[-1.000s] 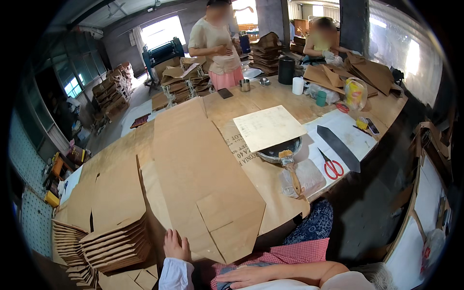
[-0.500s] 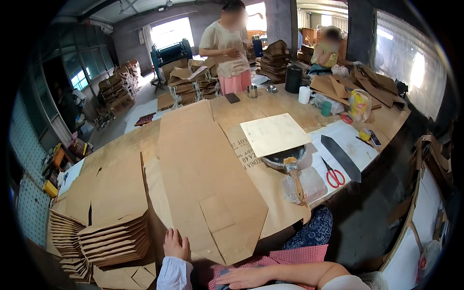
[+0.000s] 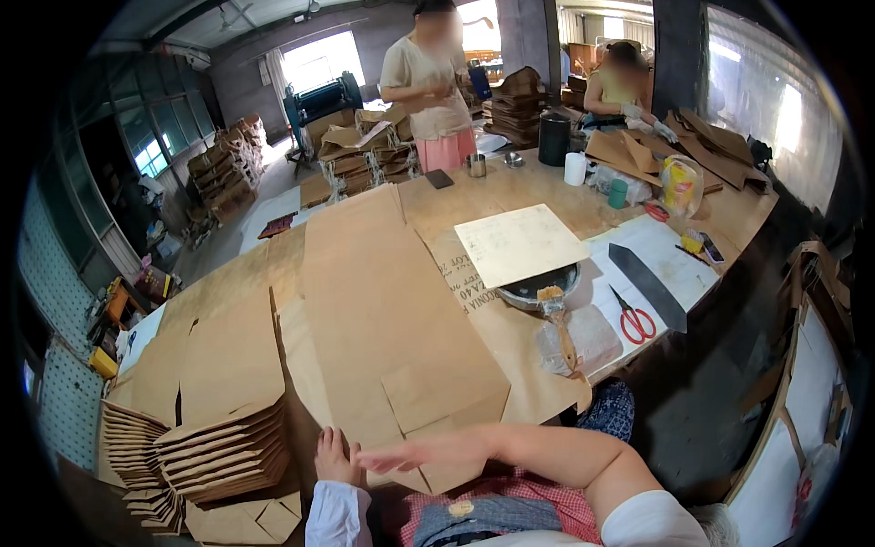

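A long brown paper bag (image 3: 374, 292) lies lengthwise on the table, its folded bottom end towards me. My left hand (image 3: 337, 458), below a pale sleeve, rests at the bag's near left edge with its fingers laid out. Over the near end of the bag is my right hand (image 3: 415, 452), slightly blurred; its fingers stretch flat towards my left hand and hold nothing visible. To the left, a fanned stack of folded paper bags (image 3: 223, 447) stands beside my left hand.
Right of the bag, a brush (image 3: 561, 333) leans at a dark bowl (image 3: 538, 290) partly covered by a pale board (image 3: 519, 244). Red-handled scissors (image 3: 636, 324) and a dark pointed strip (image 3: 647, 287) lie on white paper. Two people (image 3: 433, 96) are across the table.
My right hand has risen from my lap and moved left over the bag's near end. My left hand stays at the bag's edge. The seated person's hands have come down to the brown paper.
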`<state>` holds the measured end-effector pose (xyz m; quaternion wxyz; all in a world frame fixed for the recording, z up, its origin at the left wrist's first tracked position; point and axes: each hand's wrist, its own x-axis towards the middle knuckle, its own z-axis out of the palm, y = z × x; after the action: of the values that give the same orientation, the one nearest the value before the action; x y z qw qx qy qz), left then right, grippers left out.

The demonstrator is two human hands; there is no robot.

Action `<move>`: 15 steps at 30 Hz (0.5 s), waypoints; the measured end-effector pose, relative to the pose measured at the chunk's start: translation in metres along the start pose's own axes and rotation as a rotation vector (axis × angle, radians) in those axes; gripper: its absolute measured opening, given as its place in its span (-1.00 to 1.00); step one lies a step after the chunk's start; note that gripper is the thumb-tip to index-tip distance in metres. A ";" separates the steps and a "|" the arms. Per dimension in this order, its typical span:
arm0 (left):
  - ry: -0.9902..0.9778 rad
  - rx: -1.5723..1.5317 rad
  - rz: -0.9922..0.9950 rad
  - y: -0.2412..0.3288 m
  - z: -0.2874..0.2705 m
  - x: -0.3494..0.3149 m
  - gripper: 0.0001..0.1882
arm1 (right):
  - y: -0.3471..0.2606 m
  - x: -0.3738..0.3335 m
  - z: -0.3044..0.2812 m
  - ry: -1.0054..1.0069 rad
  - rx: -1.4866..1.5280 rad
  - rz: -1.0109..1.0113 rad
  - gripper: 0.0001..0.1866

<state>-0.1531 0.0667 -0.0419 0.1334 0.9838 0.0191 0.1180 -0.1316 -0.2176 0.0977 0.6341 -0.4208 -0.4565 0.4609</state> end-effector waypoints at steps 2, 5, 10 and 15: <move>0.010 -0.006 -0.007 0.007 -0.003 -0.001 -0.43 | -0.001 -0.024 -0.006 0.103 0.148 0.120 -0.37; 0.000 -0.019 0.011 0.014 -0.001 0.002 -0.44 | 0.068 -0.060 0.004 0.054 -0.003 0.326 -0.36; 0.001 -0.007 0.013 0.017 0.002 0.004 -0.43 | 0.215 -0.116 0.039 0.452 -0.271 0.453 -0.39; 0.012 0.019 0.009 0.006 0.001 -0.002 -0.43 | 0.178 -0.111 0.040 0.498 -0.342 0.544 -0.39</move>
<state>-0.1548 0.0603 -0.0416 0.1232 0.9844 0.0167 0.1245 -0.2237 -0.2809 -0.0842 0.5012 -0.7244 -0.2308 0.4133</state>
